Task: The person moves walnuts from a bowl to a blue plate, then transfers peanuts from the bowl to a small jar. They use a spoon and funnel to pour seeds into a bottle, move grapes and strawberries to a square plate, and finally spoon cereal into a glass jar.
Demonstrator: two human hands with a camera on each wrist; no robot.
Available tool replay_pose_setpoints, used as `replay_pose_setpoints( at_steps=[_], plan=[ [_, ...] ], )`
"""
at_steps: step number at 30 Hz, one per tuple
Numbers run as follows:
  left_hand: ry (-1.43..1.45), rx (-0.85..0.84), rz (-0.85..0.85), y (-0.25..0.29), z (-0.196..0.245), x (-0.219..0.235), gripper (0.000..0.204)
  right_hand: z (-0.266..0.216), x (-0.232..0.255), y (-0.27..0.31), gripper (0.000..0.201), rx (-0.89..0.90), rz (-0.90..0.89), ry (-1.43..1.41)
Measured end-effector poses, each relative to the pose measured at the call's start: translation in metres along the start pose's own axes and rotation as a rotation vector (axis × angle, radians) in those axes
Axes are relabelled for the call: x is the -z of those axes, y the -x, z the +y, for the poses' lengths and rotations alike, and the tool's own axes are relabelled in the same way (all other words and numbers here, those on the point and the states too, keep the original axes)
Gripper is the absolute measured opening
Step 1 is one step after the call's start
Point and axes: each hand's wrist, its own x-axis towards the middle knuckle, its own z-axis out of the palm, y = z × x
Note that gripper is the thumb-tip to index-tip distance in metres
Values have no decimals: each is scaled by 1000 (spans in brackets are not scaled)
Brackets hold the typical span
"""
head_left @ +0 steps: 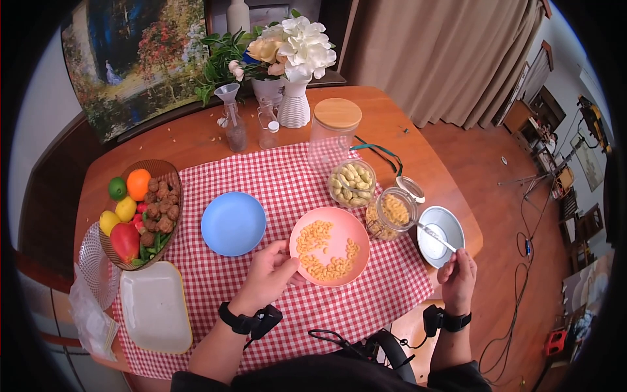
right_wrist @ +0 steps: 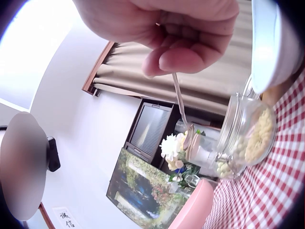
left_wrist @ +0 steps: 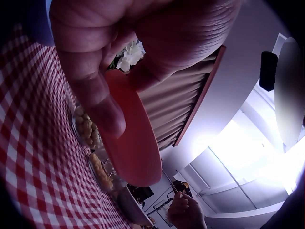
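Note:
My left hand [head_left: 270,273] pinches the near-left rim of a pink plate [head_left: 330,236], thumb on one side and fingers on the other. Small orange macaroni pieces [head_left: 321,270] lie scattered over that plate. In my right hand [head_left: 458,282] the end of a metal spoon [head_left: 436,236] is pinched between thumb and fingers. The spoon points left toward an open glass jar [head_left: 390,215] of pasta, its tip at the jar's mouth in the head view. In the right wrist view the spoon [right_wrist: 180,102] slants down from the fingertips. Below the handle stands a white bowl [head_left: 432,251].
A blue plate [head_left: 234,223] lies left of the pink one. Behind are a jar of peanuts [head_left: 353,183] and a wooden-lidded jar [head_left: 336,117]. A basket [head_left: 171,173] of fruit and a cream tray [head_left: 155,307] occupy the left side. The table edge runs along the right.

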Motion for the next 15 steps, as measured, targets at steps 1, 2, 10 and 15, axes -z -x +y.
replay_pose_setpoints(
  at_steps=[1,2,10,15],
  plan=[
    [3,-4,-3,0,0,0,31,0,3,-3,25,0,0,0],
    [3,-4,-2,0,-1,1,31,-1,6,-6,25,25,27,11],
    [-15,-22,-5,0,-1,1,31,-4,-7,-2,21,581,5,880],
    [-23,-108,39,3,-1,-3,31,-7,-15,14,17,759,29,934]
  ],
)
